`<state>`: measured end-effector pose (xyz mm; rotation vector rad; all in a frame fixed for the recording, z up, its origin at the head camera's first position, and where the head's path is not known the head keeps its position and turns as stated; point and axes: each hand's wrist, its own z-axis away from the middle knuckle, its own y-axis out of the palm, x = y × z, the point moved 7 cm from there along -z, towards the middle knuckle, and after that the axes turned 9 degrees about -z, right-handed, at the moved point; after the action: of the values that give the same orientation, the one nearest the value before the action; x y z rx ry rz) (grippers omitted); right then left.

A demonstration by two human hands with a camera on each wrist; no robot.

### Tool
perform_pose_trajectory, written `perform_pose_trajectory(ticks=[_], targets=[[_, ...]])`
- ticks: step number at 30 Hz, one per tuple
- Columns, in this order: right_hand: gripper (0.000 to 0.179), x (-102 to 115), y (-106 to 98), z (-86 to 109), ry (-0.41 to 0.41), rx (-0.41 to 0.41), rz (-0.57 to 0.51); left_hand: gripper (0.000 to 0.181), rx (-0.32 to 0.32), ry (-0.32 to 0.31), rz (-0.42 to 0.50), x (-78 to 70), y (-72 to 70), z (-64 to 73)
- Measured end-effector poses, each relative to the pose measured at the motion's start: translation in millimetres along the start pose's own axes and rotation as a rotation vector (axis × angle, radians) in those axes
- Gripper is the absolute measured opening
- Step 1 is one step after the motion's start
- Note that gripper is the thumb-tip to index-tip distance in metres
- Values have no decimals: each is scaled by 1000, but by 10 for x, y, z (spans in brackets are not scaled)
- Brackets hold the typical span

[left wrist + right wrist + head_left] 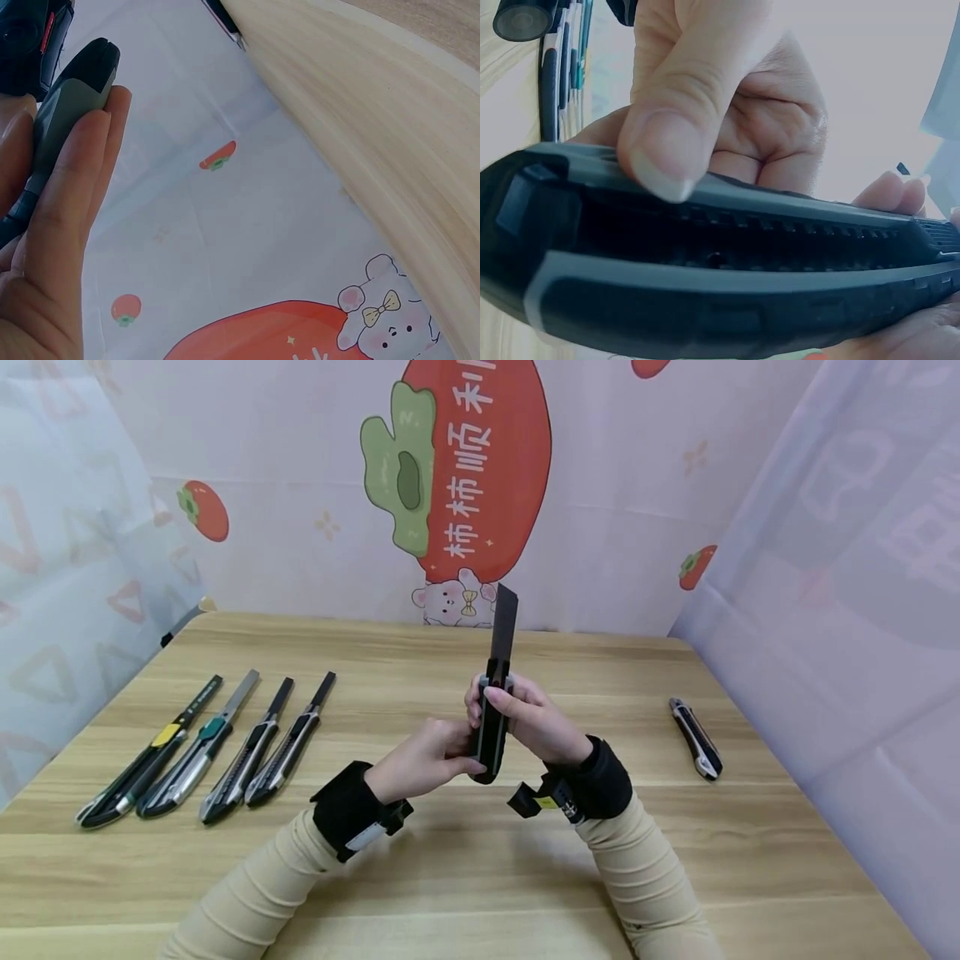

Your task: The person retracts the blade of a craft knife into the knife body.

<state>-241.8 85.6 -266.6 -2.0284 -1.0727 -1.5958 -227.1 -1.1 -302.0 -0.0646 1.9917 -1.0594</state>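
A black-and-grey snap-off utility knife (491, 727) is held up above the middle of the table, its long dark blade (504, 627) out and pointing upward. Around the upper handle my right hand (546, 722) grips it, thumb lying on the front near the slider. My left hand (427, 758) pinches the lower end between thumb and fingers. In the right wrist view the toothed slot of the knife handle (727, 240) faces the camera, with a thumb (671, 142) pressed on its edge. The left wrist view shows the knife's butt end (79, 86) against straight fingers.
Several utility knives lie side by side on the left of the wooden table (420, 893), blades out, including a yellow-slider one (161, 739) and a green-slider one (206, 735). At the right lies a shorter cutter (696, 739), blade not visible. Printed cloth (300, 552) hangs behind and at both sides.
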Motion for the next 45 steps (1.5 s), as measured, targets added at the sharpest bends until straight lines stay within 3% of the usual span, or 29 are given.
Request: perform_pose_trajectory(ticks=[9, 21, 24, 29, 34, 38, 40, 42, 45], targets=[[23, -5, 9, -13, 25, 56, 21, 24, 4, 10, -53, -11, -6, -12], [21, -15, 14, 2, 62, 75, 0, 26, 15, -5, -40, 17, 20, -13], [4, -15, 5, 0, 73, 56, -15, 25, 8, 5, -38, 7, 8, -19], [30, -35, -18, -15, 107, 20, -41, 24, 3, 17, -50, 7, -9, -24], [30, -37, -37, -28, 99, 1, -34, 24, -4, 23, -63, -3, -29, -29], [25, -76, -101, -35, 93, -77, -30, 28, -27, 26, -38, -20, -68, -9], [23, -138, -141, -44, 132, -117, -6, 32, -67, 40, -33, -35, -112, 4], [51, -233, -166, -62, 208, -135, 16, 34, -119, 52, -43, -56, -170, 17], [110, -412, -137, -76, 360, -97, 27, 33, -172, 43, -70, -66, -229, 46]])
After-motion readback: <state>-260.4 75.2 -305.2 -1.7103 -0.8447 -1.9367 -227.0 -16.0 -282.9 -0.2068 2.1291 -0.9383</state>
